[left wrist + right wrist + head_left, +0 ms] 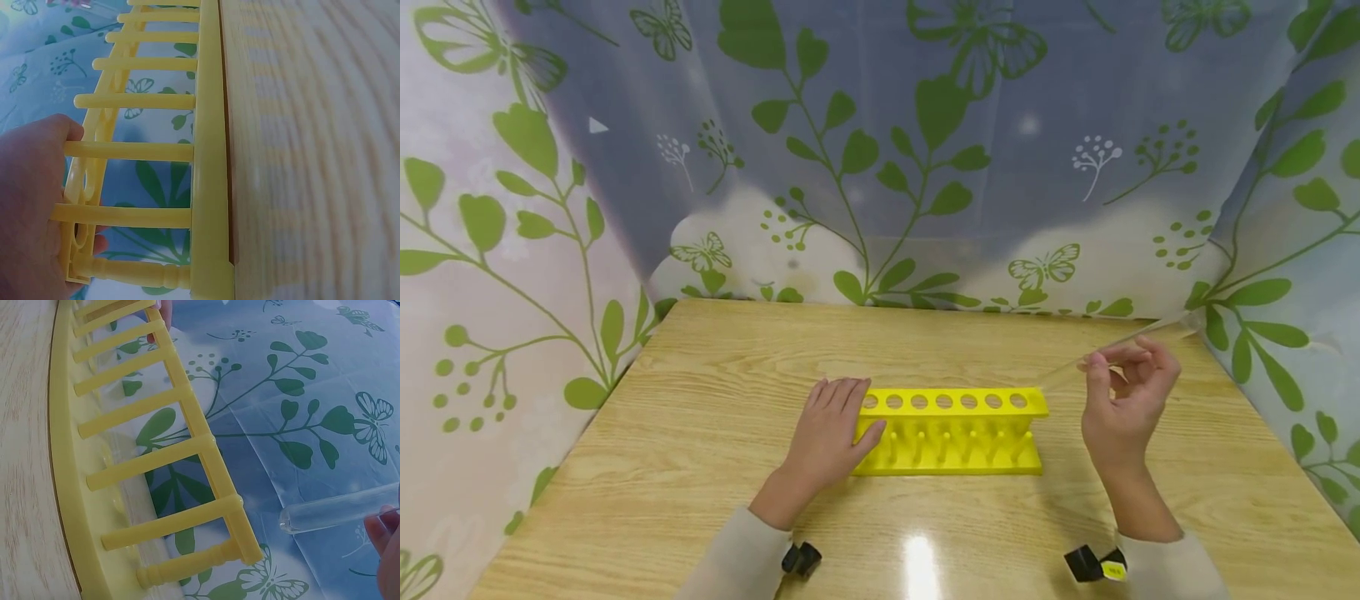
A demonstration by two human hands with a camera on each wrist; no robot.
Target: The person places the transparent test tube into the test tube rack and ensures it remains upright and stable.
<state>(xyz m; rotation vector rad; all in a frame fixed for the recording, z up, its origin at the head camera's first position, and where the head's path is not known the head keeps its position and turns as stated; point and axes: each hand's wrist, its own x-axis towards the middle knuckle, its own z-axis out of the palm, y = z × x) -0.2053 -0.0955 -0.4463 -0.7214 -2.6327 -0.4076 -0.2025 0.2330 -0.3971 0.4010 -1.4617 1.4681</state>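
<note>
A yellow test tube rack [951, 413] stands on the table, with a row of round holes along its top rail and upright pegs on its base. My left hand [831, 429] grips the rack's left end, fingers over the top rail and thumb at the front. Off the right end, my right hand [1127, 400] pinches a clear glass test tube [337, 509] between thumb and fingers. The tube is tilted, its rounded closed end low towards the rack's right end and its other end up to the right. No tubes show in the visible holes.
The wood-grain table [730, 350] reaches back to a patterned curtain [880, 208] with leaves and butterflies, which also hangs at both sides. Black devices [1082, 564] sit at both wrists, beside the pale sleeves [1172, 571].
</note>
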